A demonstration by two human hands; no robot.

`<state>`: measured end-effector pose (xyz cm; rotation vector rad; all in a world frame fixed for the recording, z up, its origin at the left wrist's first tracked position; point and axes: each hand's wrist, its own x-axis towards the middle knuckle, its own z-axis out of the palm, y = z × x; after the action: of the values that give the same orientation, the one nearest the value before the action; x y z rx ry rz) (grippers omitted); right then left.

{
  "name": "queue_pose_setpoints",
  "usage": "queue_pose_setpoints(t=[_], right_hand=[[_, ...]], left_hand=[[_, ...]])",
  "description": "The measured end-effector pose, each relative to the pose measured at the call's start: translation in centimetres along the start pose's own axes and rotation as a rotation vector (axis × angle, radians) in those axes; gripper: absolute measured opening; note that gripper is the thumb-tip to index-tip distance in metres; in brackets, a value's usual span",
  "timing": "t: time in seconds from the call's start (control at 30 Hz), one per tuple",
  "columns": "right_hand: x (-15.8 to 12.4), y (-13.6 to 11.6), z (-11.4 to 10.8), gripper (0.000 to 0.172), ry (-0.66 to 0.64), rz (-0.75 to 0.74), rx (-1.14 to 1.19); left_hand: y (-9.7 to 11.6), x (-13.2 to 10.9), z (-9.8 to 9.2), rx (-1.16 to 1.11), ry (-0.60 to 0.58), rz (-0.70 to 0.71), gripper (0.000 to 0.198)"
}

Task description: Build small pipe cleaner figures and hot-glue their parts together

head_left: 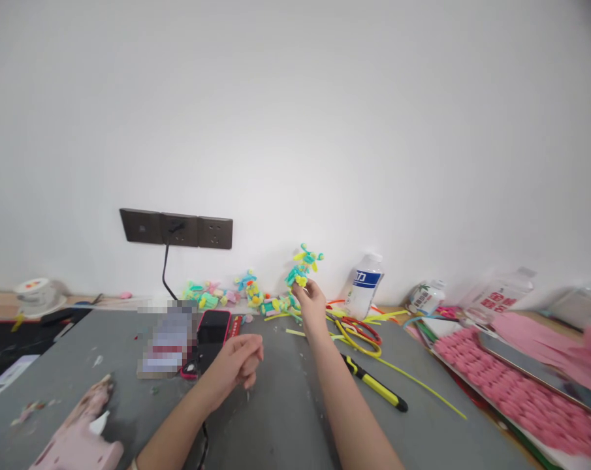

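My right hand (311, 303) reaches to the back of the grey table, its fingers closed on the base of a small teal-and-yellow figure (302, 264) that looks twisted from fuzzy craft stems. The figure stands upright in front of the white wall. My left hand (239, 361) is held over the table beside the phone, fingers curled inward; whether anything is inside them is hidden. Similar figures sit along the wall: a green one (204, 296), a blue-and-yellow one (249, 287) and a teal one (277, 305). Yellow and red stems (368, 335) lie right of my right hand.
A yellow-and-black tool (377, 386) lies right of my right forearm. A clear bottle (364, 287) stands behind. A pink-edged phone (213, 329) and a blurred upright screen (168, 343) are at left. A pink woven mat (525, 391) and a pink object (77, 444) lie nearer.
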<state>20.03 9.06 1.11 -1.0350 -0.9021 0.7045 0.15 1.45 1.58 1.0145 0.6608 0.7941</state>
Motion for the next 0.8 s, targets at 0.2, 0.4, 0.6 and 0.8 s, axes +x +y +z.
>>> queue_pose_setpoints(t=[0.2, 0.4, 0.6, 0.8], right_hand=[[-3.3, -0.9, 3.1, 0.034, -0.359, 0.047, 0.051], [-6.3, -1.0, 4.4, 0.03, -0.578, 0.068, 0.069], [-6.0, -2.2, 2.9, 0.029, -0.745, 0.086, 0.009], [-4.7, -2.5, 0.4, 0.033, -0.756, 0.091, -0.202]], left_hand=[[-0.6, 1.5, -1.5, -0.015, 0.441, 0.263, 0.054], [-0.1, 1.6, -2.4, 0.123, 0.478, 0.431, 0.048], [-0.4, 1.5, -2.7, 0.162, 0.495, 0.443, 0.04], [-0.4, 1.5, -2.7, 0.035, 0.484, 0.325, 0.049]])
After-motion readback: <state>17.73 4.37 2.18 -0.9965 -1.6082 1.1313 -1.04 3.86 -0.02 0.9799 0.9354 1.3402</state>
